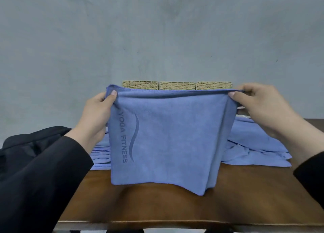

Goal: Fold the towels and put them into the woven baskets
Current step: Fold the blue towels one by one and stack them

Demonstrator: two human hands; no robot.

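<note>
A blue towel (171, 136) printed "YOGA FITNESS" hangs folded double in front of me, its lower edge just above the wooden table (157, 206). My left hand (98, 113) pinches its top left corner. My right hand (259, 106) pinches its top right corner, so the top edge is stretched level. Behind the towel, three woven baskets (177, 85) stand in a row at the table's far side; only their upper walls show. More blue towels (254, 148) lie loosely on the table behind the held one.
A grey wall rises right behind the baskets. The table's front edge (175, 223) runs along the bottom of the view. Black sleeves cover both my forearms, and dark cloth (31, 145) bulks at the left.
</note>
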